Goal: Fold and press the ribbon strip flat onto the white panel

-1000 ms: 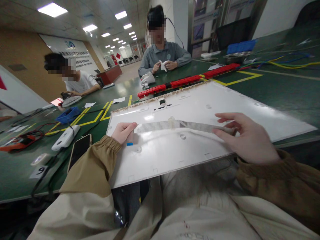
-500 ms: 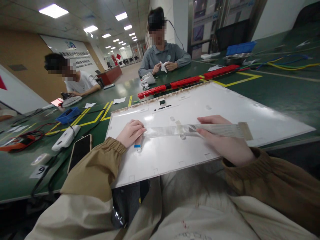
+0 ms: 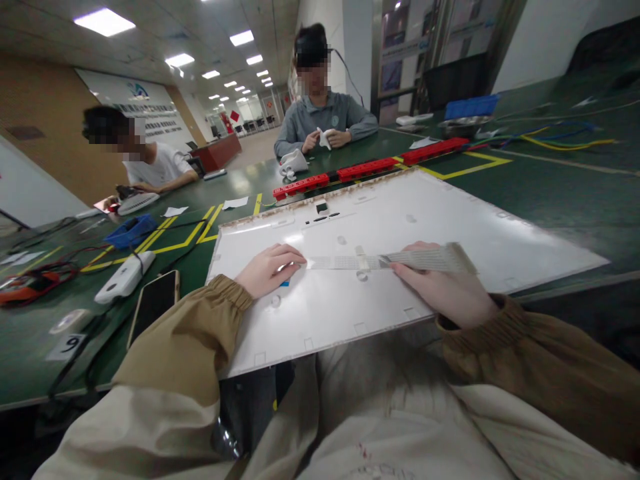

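Observation:
A large white plastic panel point(image 3: 320, 313) lies on the table edge before me, its near side over my lap. Across its middle runs a grey flat ribbon cable point(image 3: 347, 263), with a strip of translucent tape over it. My left hand point(image 3: 270, 271) is closed on the cable's left end, thumb and fingertips together. A bit of the blue end tab point(image 3: 285, 283) shows below those fingers. On the other side, my right hand point(image 3: 445, 288) grips the cable between thumb and fingers. The cable's right end point(image 3: 463, 259) sticks up past this hand.
Left of the panel are a smartphone point(image 3: 154, 303), a white power strip point(image 3: 125, 277), a blue tray point(image 3: 131, 231) and an orange meter point(image 3: 30, 283) with leads. Red power strips point(image 3: 367, 168) line the panel's far side. Two people point(image 3: 320, 123) sit across the green table.
My left hand has slid slightly right along the cable and now covers most of the blue tab. The cable's right end is more raised and has shifted left with my right hand.

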Demonstrator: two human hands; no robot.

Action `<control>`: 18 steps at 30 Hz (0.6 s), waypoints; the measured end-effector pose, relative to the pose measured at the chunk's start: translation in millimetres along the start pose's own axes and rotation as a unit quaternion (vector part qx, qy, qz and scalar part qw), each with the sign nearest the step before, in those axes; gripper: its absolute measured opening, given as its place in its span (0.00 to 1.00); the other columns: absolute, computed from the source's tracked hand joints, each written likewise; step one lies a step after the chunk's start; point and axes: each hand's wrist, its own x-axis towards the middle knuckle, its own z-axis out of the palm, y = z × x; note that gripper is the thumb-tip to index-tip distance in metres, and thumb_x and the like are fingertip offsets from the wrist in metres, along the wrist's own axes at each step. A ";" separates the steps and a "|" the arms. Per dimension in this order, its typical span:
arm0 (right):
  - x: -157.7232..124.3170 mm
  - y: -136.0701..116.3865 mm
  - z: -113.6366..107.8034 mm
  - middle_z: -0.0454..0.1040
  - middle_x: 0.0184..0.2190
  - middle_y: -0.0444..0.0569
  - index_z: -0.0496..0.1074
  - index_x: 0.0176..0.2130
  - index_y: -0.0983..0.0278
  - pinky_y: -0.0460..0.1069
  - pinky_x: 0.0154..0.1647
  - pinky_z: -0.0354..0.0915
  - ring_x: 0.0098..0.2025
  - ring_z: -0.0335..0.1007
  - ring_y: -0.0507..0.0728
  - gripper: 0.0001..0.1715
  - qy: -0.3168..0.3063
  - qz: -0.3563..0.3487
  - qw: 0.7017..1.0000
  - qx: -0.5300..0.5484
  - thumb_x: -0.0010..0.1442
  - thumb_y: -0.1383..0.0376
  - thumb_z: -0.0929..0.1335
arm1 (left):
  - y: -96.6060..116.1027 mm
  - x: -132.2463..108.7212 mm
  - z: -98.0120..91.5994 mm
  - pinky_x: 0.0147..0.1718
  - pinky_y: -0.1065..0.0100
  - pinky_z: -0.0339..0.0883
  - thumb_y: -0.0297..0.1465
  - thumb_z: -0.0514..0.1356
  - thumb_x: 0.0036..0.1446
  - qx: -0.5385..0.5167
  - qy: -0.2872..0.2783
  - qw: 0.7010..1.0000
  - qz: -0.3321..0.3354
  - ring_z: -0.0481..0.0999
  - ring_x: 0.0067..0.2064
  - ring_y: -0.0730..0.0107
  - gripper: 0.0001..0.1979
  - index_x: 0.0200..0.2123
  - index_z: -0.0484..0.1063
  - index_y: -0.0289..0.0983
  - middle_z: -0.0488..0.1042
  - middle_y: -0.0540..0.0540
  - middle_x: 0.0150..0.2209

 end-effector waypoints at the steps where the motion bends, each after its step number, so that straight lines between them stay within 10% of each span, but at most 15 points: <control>1: 0.5 -1.1 0.2 0.71 0.31 0.51 0.66 0.27 0.60 0.58 0.43 0.63 0.37 0.67 0.61 0.13 0.009 -0.007 1.000 0.005 0.60 0.61 0.59 | -0.5 0.2 0.5 0.47 0.61 0.64 0.29 0.50 0.62 -0.002 0.001 1.000 0.000 0.68 0.45 0.66 0.11 0.45 0.69 0.38 0.70 0.43 0.44; 7: 2.6 -10.0 -2.7 0.70 0.37 0.48 0.70 0.33 0.62 0.50 0.36 0.64 0.35 0.68 0.55 0.06 0.065 0.021 0.995 0.079 0.57 0.65 0.63 | -0.8 -0.6 0.1 0.48 0.61 0.64 0.29 0.50 0.63 -0.013 0.003 1.000 -0.016 0.68 0.46 0.67 0.11 0.45 0.69 0.38 0.70 0.44 0.44; 18: -6.7 -7.9 2.6 0.73 0.40 0.48 0.73 0.35 0.64 0.52 0.43 0.64 0.41 0.66 0.57 0.13 -0.011 -0.077 0.995 0.060 0.61 0.67 0.60 | 0.9 -2.7 -1.1 0.48 0.63 0.63 0.29 0.50 0.63 -0.025 0.002 0.999 -0.034 0.68 0.46 0.68 0.12 0.45 0.70 0.38 0.70 0.44 0.45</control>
